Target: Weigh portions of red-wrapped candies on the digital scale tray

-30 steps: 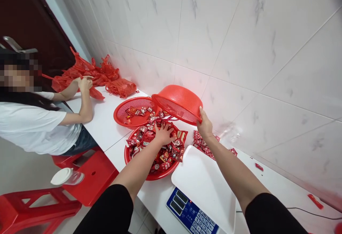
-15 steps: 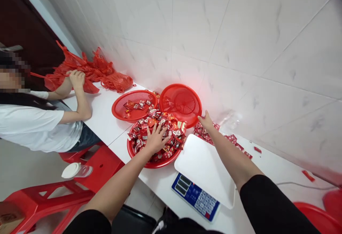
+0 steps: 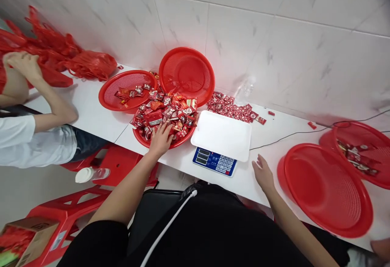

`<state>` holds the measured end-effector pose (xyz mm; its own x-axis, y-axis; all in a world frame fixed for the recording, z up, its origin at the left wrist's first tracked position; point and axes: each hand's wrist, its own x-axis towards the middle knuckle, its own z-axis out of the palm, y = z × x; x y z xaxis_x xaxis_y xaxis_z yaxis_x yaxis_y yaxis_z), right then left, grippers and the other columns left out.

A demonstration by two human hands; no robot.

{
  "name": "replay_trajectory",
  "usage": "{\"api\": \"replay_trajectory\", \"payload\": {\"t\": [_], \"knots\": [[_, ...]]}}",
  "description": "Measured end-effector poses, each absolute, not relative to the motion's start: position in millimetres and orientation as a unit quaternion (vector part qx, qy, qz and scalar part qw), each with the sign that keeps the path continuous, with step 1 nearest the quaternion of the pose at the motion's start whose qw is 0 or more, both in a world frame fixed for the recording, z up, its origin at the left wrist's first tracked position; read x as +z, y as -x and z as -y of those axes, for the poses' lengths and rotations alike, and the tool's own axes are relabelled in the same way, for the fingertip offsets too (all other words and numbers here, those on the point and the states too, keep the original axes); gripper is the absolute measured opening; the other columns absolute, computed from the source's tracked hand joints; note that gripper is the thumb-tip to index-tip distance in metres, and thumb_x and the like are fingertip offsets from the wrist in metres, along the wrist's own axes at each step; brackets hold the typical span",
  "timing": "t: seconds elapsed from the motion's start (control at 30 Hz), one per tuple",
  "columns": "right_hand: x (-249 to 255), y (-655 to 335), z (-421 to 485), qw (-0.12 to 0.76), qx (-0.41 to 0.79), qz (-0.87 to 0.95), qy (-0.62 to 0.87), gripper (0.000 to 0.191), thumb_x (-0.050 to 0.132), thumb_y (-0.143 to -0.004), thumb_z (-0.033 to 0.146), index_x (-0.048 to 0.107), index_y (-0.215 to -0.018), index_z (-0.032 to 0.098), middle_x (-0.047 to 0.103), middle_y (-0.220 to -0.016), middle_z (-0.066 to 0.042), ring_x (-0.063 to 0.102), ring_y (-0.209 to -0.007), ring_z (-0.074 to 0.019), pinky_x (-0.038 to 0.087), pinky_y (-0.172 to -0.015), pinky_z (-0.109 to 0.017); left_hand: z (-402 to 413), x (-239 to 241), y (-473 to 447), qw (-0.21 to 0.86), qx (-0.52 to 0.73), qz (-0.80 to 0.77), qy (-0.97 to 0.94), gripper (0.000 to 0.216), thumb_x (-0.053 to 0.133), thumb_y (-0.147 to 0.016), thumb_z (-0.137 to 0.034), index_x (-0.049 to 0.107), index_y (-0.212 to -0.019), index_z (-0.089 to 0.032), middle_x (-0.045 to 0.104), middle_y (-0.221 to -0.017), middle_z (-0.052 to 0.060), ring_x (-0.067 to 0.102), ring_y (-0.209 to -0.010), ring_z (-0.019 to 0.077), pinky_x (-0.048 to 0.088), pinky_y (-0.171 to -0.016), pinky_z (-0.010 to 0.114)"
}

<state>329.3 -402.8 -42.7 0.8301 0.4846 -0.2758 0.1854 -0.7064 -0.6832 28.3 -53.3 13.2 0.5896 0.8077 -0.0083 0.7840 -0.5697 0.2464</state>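
My left hand [image 3: 161, 139] lies with its fingers apart on the near edge of a heap of small wrapped candies [image 3: 169, 112], mostly red. They fill a round red basket [image 3: 178, 142] past its rim. My right hand [image 3: 262, 173] hovers at the table's front edge, fingers apart and nothing in it. Between my hands stands a scale with a bare white pan [image 3: 222, 135] and a blue keypad [image 3: 213, 162]. Behind the scale, many little red patterned packets [image 3: 231, 108] lie spread on the table.
A tilted red basket [image 3: 131, 104] holds a few candies; another red basket [image 3: 185, 72] leans on the wall. To the right sit a red basket [image 3: 319, 189] and one with packets [image 3: 359, 153]. A black cable [image 3: 286, 137] crosses the table. A co-worker's hands [image 3: 26, 66] are beside red bags [image 3: 91, 64].
My view has swung right and down. My right hand has moved from the leaning basket back to the table's front edge. My left hand has slid to the near side of the heap.
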Motion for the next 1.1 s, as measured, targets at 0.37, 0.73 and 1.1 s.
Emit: {"api": "replay_trajectory", "payload": {"t": [0.37,0.73,1.1], "knots": [[-63.2,-285.4,438.7,0.398,0.311,0.209,0.838,0.069,0.047,-0.079,0.053,0.038,-0.139,0.020,0.046,-0.139,-0.012,0.059,-0.111,-0.0248,0.048,-0.092,-0.037,73.5,37.2,-17.5,0.134,0.221,-0.531,-0.807,0.049,0.038,-0.087,-0.024,0.045,-0.135,-0.020,0.051,-0.134,0.007,0.046,-0.125,0.0223,0.036,-0.106,0.037],[-83.8,-276.2,467.6,0.457,0.323,0.142,0.816,0.067,0.051,-0.078,0.052,0.043,-0.135,0.020,0.052,-0.131,-0.014,0.064,-0.100,-0.0243,0.053,-0.082,-0.037,152.7,21.2,-111.4,0.535,0.248,-0.524,-0.614,0.038,0.053,-0.082,-0.048,0.057,-0.100,-0.015,0.059,-0.062,0.000,0.052,-0.043,0.0095,0.044,-0.045,0.021],[-27.7,-241.4,392.8,0.471,0.198,0.112,0.852,0.063,0.045,-0.083,0.049,0.041,-0.137,0.018,0.053,-0.131,-0.013,0.061,-0.104,-0.0233,0.051,-0.086,-0.035,107.8,41.2,-140.6,0.576,0.062,-0.353,-0.735,0.037,0.057,-0.079,-0.032,0.060,-0.113,-0.017,0.065,-0.106,0.010,0.064,-0.092,0.0200,0.053,-0.079,0.033]]}}
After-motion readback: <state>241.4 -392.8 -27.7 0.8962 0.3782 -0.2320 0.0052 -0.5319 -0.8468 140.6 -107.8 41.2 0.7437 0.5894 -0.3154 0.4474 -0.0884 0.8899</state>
